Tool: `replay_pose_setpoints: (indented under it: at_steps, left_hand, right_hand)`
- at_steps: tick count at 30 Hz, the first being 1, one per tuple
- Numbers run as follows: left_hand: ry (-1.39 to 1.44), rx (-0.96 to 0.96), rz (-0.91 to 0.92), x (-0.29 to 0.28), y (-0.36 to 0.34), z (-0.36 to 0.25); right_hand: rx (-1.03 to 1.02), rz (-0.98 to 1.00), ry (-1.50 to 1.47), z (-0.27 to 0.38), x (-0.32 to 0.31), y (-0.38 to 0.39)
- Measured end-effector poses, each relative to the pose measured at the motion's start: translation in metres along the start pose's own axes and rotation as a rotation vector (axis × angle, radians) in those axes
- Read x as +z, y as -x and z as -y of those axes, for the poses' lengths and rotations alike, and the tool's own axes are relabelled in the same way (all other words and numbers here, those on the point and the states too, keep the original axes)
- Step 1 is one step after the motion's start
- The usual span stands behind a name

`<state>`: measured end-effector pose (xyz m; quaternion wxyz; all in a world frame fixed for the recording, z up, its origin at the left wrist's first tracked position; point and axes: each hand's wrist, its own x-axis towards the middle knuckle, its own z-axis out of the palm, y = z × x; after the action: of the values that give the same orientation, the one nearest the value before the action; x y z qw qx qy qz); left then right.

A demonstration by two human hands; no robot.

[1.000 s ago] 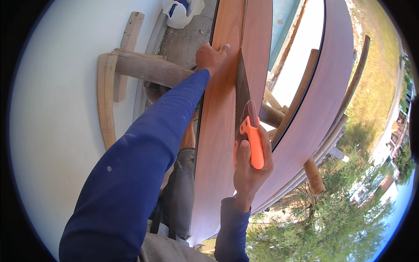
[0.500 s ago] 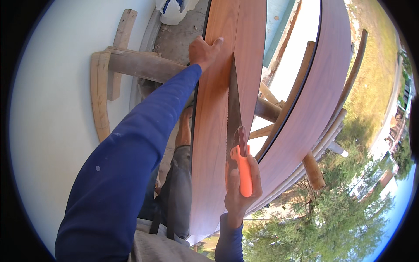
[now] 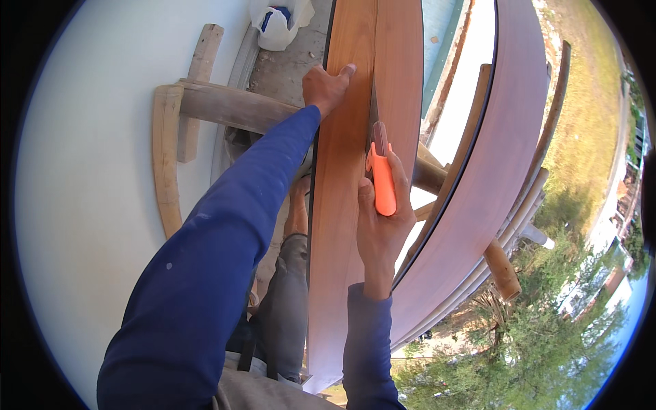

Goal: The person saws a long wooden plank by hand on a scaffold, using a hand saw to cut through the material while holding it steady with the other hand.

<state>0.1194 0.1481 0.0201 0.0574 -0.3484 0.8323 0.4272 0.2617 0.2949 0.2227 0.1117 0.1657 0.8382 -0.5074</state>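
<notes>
A long reddish-brown wooden board (image 3: 338, 191) with a dark edge stretches away from me. My left hand (image 3: 325, 89) is closed on its left edge, thumb on the top face and the other fingers hidden. My right hand (image 3: 386, 232) grips the orange handle of a handsaw (image 3: 384, 181), just over the board. Only a sliver of the blade shows ahead of the handle; the rest is out of sight at the board. A thin lengthwise line runs along the board beyond the saw.
A second reddish-brown board (image 3: 506, 130) lies to the right, with wooden poles (image 3: 502, 270) under and beside it. At left, a timber trestle (image 3: 225, 106) stands against a pale wall (image 3: 82, 191). A white plastic bag (image 3: 277, 34) sits on the concrete floor. Trees and grass lie at right.
My right hand has pushed the saw forward, away from me, and most of its blade has gone from view. My left hand keeps its hold on the board; the view has shifted slightly.
</notes>
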Motion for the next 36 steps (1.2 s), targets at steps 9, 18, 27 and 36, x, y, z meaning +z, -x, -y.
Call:
replay_pose_setpoints:
  at_steps: [9,18,27,36]
  left_hand:
    - [-0.002,-0.040,0.005,-0.012,0.011,-0.003]
    - [0.107,0.082,0.010,-0.033,0.040,-0.041]
    - [0.123,0.111,0.061,-0.018,0.053,-0.047]
    - [0.131,0.103,0.113,-0.003,0.019,-0.078]
  right_hand:
    - [0.056,-0.007,-0.037,0.038,-0.010,-0.016]
    - [-0.003,-0.116,-0.056,0.051,-0.030,0.020]
    - [0.041,-0.166,-0.099,0.044,-0.038,0.025]
    - [-0.048,-0.205,-0.102,0.054,-0.037,-0.017]
